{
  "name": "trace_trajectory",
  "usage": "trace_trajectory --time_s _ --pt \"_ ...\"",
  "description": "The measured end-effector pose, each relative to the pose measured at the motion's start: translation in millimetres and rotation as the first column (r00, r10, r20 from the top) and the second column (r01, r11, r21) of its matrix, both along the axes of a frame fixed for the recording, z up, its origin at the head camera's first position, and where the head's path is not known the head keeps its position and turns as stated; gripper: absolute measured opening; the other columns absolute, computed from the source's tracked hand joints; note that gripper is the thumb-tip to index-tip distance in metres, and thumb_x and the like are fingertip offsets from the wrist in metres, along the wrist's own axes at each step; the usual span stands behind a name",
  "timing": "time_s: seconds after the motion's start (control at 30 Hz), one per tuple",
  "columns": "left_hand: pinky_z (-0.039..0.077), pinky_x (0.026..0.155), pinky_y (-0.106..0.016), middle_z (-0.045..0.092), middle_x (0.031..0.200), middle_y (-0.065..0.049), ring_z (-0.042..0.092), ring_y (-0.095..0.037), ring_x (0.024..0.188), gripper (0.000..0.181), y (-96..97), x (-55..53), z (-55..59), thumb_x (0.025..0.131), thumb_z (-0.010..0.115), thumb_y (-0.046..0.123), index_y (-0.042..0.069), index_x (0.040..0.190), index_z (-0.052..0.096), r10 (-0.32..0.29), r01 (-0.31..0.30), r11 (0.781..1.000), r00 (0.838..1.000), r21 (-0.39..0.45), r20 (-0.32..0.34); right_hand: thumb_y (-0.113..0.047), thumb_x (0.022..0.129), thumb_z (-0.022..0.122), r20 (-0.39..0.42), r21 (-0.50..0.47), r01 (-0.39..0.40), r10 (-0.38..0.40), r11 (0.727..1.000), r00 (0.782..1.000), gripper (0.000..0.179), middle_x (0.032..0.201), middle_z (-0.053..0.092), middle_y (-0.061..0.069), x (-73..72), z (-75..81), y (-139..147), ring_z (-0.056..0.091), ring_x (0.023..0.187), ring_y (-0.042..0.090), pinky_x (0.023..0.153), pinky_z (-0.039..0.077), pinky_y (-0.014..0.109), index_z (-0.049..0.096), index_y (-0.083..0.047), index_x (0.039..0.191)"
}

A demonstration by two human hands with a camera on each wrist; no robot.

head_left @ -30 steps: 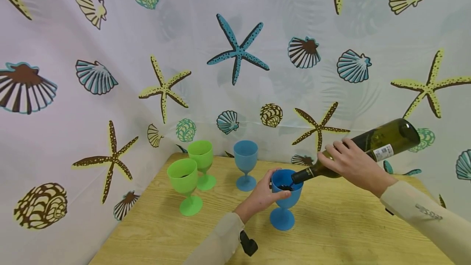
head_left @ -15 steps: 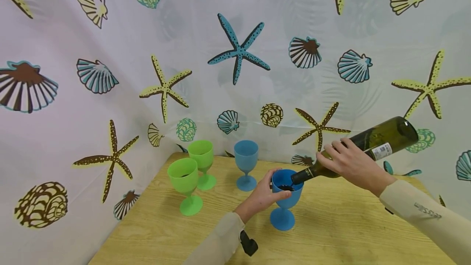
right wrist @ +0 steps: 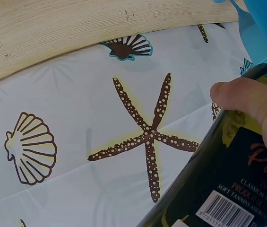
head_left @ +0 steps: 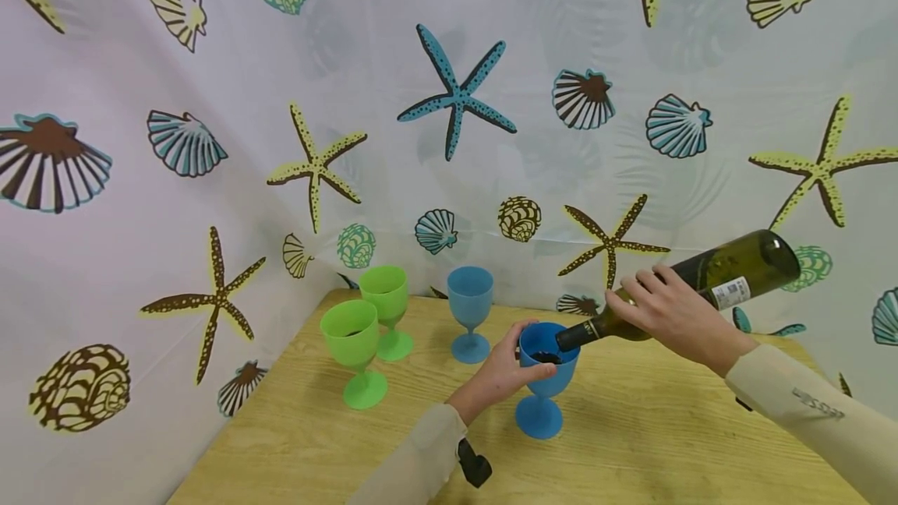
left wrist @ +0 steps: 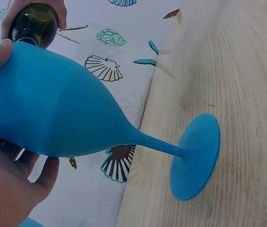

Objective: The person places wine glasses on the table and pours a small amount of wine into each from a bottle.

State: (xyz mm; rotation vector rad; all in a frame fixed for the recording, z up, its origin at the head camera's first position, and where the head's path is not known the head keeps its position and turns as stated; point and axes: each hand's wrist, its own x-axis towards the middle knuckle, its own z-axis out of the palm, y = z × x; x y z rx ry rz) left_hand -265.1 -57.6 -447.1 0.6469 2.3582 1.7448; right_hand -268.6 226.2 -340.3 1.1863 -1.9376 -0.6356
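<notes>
My left hand (head_left: 498, 372) holds the bowl of a blue goblet (head_left: 554, 386), thumb on the near side and fingers round the far side. The goblet stands upright on its foot (left wrist: 195, 156) on the table. Dark liquid (head_left: 546, 358) shows inside it. With its fingers wrapped round the neck and shoulder, my right hand (head_left: 666, 314) grips a green glass wine bottle (head_left: 744, 263). The bottle is tilted with its base up to the right, and its mouth is at the goblet's right rim. A printed label with a barcode (right wrist: 225, 211) is visible on the bottle.
Two green goblets (head_left: 351, 345) (head_left: 386, 294) stand at the left of the wooden table (head_left: 631, 427); the nearer contains something dark. Another blue goblet (head_left: 470, 298) stands at the back. A shell-patterned curtain (head_left: 491, 178) hangs behind the table and along its left side.
The bottle's base rises slightly, then lowers a little by now. The left hand and the blue goblet keep their places. The other goblets stay put.
</notes>
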Motion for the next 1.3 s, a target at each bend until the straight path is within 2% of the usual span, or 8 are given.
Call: trace_trajectory --time_s 0.17,0.6,0.7,0.73,0.83,1.03,1.2,1.3 --pt "0.038 0.099 -0.053 0.039 0.144 -0.011 0.041 -0.034 0.129 0.073 0.4 -4.6 -7.3 0.088 0.069 0.031 0.018 0.147 0.028 0.012 -0.012 1.000 1.000 -0.002 -0.003 -0.004 0.099 -0.010 0.010 -0.006 -0.004 0.004 1.000 1.000 0.065 0.103 0.053 0.020 -0.9 -1.8 0 0.051 0.089 0.037 0.082 0.043 0.049 0.051 -0.006 0.123" --pt "0.036 0.101 -0.054 0.039 0.144 -0.012 0.039 -0.034 0.130 0.073 0.1 -4.2 -7.2 0.088 0.068 0.025 0.016 0.148 0.026 0.004 -0.003 1.000 1.000 0.008 -0.006 -0.006 0.101 -0.007 0.026 -0.010 0.001 0.000 1.000 1.000 0.062 0.102 0.053 0.020 -2.3 -3.6 -1 0.051 0.089 0.036 0.082 0.043 0.049 0.051 -0.005 0.123" --pt "0.038 0.099 -0.053 0.039 0.144 -0.011 0.041 -0.034 0.129 0.073 0.0 -3.6 -6.3 0.088 0.068 0.028 0.017 0.147 0.027 0.006 -0.006 1.000 1.000 0.001 -0.005 -0.002 0.102 0.037 0.060 -0.029 0.009 -0.007 1.000 0.998 0.025 0.102 0.053 0.019 -2.7 -6.6 -1 0.053 0.088 0.036 0.082 0.044 0.048 0.051 -0.005 0.123" --pt "0.038 0.099 -0.053 0.039 0.143 -0.010 0.041 -0.034 0.128 0.073 -0.1 -3.9 -6.5 0.088 0.069 0.029 0.017 0.147 0.028 0.006 -0.006 1.000 1.000 -0.002 -0.006 -0.003 0.096 0.053 0.077 -0.037 0.016 -0.013 0.999 0.997 0.027 0.102 0.054 0.019 -2.7 -8.2 -1 0.053 0.088 0.035 0.082 0.044 0.048 0.051 -0.005 0.123" --pt "0.040 0.098 -0.052 0.040 0.142 -0.010 0.043 -0.034 0.127 0.073 -0.5 -4.1 -6.7 0.088 0.069 0.031 0.017 0.146 0.029 0.003 -0.003 1.000 1.000 0.003 -0.013 -0.012 0.064 0.087 0.143 -0.067 0.046 -0.036 0.997 0.989 0.071 0.102 0.055 0.018 -1.6 -13.8 0 0.056 0.089 0.034 0.081 0.046 0.047 0.051 -0.004 0.125" --pt "0.038 0.100 -0.052 0.040 0.142 -0.010 0.042 -0.033 0.128 0.072 0.4 -3.3 -6.5 0.088 0.069 0.030 0.016 0.146 0.029 -0.001 0.001 1.000 1.000 0.013 -0.017 -0.029 0.051 0.093 0.264 -0.124 0.129 -0.093 0.984 0.960 0.091 0.107 0.057 0.019 3.6 -27.5 5 0.058 0.093 0.036 0.080 0.046 0.048 0.050 -0.003 0.127" --pt "0.036 0.101 -0.052 0.039 0.143 -0.009 0.041 -0.032 0.129 0.072 0.7 -3.2 -6.1 0.088 0.069 0.029 0.016 0.147 0.028 0.001 -0.001 1.000 1.000 0.012 -0.017 -0.031 0.051 0.093 0.348 -0.195 0.175 -0.099 0.965 0.932 0.091 0.108 0.058 0.019 7.3 -37.0 8 0.058 0.094 0.036 0.079 0.047 0.050 0.052 -0.002 0.127" --pt "0.036 0.102 -0.052 0.038 0.144 -0.010 0.039 -0.032 0.130 0.073 0.8 -3.4 -5.7 0.089 0.068 0.028 0.016 0.148 0.027 -0.006 0.007 1.000 1.000 0.013 -0.011 -0.030 0.052 0.093 0.415 -0.231 0.216 -0.105 0.949 0.904 0.091 0.110 0.058 0.019 9.4 -42.6 9 0.058 0.095 0.036 0.080 0.048 0.052 0.052 -0.001 0.128"
